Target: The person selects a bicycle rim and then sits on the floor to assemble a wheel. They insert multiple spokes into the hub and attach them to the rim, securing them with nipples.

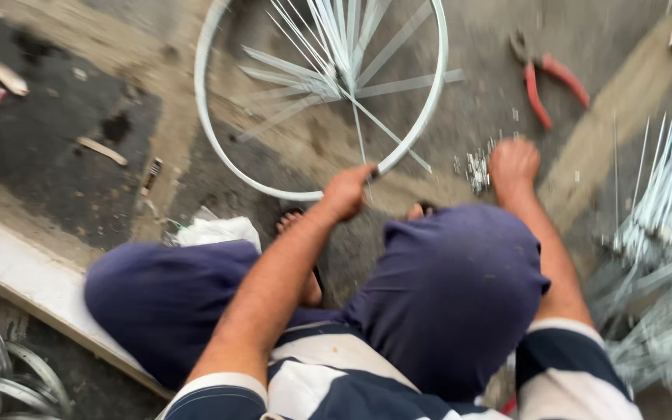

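Metal rim [219, 47]: silvery wheel hoop lying flat on the dusty ground, loose spokes [336, 54] fanned inside it.
Left hand [348, 190]: closed on the rim's near edge (a spoke end seems pinched too).
Right hand [513, 163]: fisted over small nipples [476, 167]; contents unclear.
Pliers [550, 78]: red-handled, beyond.
Spoke bundle [666, 233]: right.

Silver wheel rim [210, 93] lying flat on dusty ground, loose spokes [328, 70] fanned inside, small metal nipples [477, 167] heaped beside it
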